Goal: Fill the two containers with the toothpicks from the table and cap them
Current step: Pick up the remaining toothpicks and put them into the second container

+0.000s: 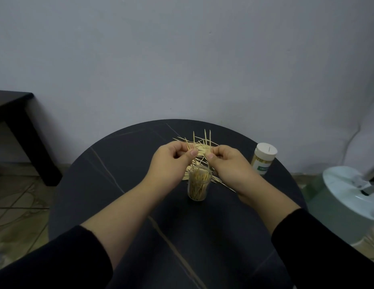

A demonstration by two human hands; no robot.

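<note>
While left hand [171,158] and right hand [229,162] pinch toothpicks [201,147] above the centre-frame container [199,185], filling appears underway; next: bunch them, lower in.

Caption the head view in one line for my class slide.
The left hand and right hand pinch toothpicks above the open container; the capped container stands right.
</note>
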